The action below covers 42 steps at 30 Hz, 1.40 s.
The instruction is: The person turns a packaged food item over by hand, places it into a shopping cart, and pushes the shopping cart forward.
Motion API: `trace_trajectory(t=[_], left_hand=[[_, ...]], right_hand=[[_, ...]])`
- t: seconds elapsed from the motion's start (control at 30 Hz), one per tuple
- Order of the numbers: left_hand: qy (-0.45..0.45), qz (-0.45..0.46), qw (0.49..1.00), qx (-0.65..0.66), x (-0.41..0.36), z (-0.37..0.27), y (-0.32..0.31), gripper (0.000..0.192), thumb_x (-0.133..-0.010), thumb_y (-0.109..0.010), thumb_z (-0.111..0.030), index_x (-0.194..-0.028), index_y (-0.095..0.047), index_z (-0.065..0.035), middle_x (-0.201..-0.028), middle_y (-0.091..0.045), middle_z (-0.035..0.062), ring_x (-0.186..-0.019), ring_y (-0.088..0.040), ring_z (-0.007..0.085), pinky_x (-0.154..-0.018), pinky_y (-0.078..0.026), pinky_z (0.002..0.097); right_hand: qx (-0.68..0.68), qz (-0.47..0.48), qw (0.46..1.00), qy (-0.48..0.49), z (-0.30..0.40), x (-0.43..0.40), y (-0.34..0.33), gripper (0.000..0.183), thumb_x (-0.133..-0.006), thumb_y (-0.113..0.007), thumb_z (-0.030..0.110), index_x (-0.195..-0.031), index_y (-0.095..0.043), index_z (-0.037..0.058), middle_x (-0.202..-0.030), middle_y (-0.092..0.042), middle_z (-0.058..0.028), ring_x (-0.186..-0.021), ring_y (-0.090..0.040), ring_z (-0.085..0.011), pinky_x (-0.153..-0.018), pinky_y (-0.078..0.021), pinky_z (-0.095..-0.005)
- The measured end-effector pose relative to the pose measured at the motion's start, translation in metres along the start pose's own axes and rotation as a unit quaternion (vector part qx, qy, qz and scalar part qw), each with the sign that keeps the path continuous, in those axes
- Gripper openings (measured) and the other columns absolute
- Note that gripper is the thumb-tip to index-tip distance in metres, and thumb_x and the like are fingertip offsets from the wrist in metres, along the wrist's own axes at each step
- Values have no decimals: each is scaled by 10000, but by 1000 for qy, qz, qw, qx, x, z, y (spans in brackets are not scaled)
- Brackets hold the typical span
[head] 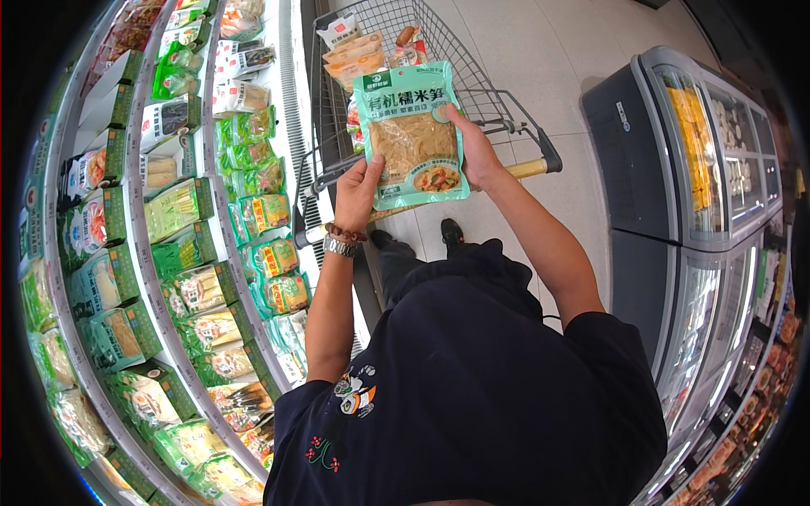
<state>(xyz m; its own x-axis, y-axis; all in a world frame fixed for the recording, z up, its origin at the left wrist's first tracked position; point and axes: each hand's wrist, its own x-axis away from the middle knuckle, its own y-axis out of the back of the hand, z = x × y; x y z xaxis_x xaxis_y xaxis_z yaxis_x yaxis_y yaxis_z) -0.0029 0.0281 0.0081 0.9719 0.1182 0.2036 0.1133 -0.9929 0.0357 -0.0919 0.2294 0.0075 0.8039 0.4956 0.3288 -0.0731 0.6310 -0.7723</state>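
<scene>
A pale green plastic food pouch is held up in front of me, its printed front facing my eyes. Through its window show light brown shredded bamboo shoots, with a picture of a cooked dish below. My left hand pinches the pouch at its lower left edge, thumb on the front. On the opposite side my right hand grips the upper right edge, thumb also on the front. Behind the pouch stands a wire shopping cart holding several packaged foods, among them an orange-and-clear packet.
On the left run tiered refrigerated shelves with several rows of bagged vegetables and price strips. A glass-topped freezer chest stands to the right across the tiled floor. The cart's yellow handle lies just beyond my shoes.
</scene>
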Motion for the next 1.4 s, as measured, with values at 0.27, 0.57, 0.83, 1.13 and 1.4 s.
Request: trace_trajectory(t=[0.27, 0.57, 0.83, 1.13, 1.4], left_hand=[[0, 7, 1000, 3, -1, 3, 2, 308, -991, -550, -299, -843, -632, -42, -753, -540, -86, -667, -395, 3, -573, -335, 200], [1, 4, 1000, 12, 0, 2, 1, 303, -992, -550, -291, -863, -643, -33, -774, -558, -83, -683, -412, 2, -589, -353, 198], [-2, 5, 1000, 13, -1, 4, 1, 302, -992, -550, -290, -898, -656, -23, -792, -579, -77, -697, -429, 0, -605, -367, 196], [5, 6, 1000, 10, -1, 3, 1, 307, -993, -547, -295, -871, -644, -31, -768, -552, -86, -680, -408, 3, -588, -350, 201], [1, 10, 1000, 2, -1, 3, 4, 320, -989, -551, -309, -946, -653, -8, -803, -591, -64, -707, -447, 7, -612, -380, 201]], right_hand=[[-1, 7, 1000, 1, 0, 0, 1, 394, -982, -503, 359, -1234, -517, 57, -1200, -600, -94, -1085, -611, -200, -926, -506, -356], [-1, 0, 1000, -1, -1, -2, 3, 391, -983, -502, 354, -1231, -521, 52, -1194, -604, -94, -1082, -612, -198, -927, -506, -354], [-6, 6, 1000, 0, 0, 0, 0, 398, -983, -503, 353, -1241, -515, 50, -1200, -600, -94, -1083, -611, -198, -929, -506, -353], [3, 1, 1000, 3, -2, -2, 4, 394, -984, -502, 356, -1242, -510, 59, -1196, -599, -88, -1085, -609, -193, -924, -507, -349], [0, 5, 1000, 0, -1, -1, 2, 399, -988, -494, 356, -1239, -514, 46, -1200, -601, -91, -1084, -611, -193, -924, -507, -349]])
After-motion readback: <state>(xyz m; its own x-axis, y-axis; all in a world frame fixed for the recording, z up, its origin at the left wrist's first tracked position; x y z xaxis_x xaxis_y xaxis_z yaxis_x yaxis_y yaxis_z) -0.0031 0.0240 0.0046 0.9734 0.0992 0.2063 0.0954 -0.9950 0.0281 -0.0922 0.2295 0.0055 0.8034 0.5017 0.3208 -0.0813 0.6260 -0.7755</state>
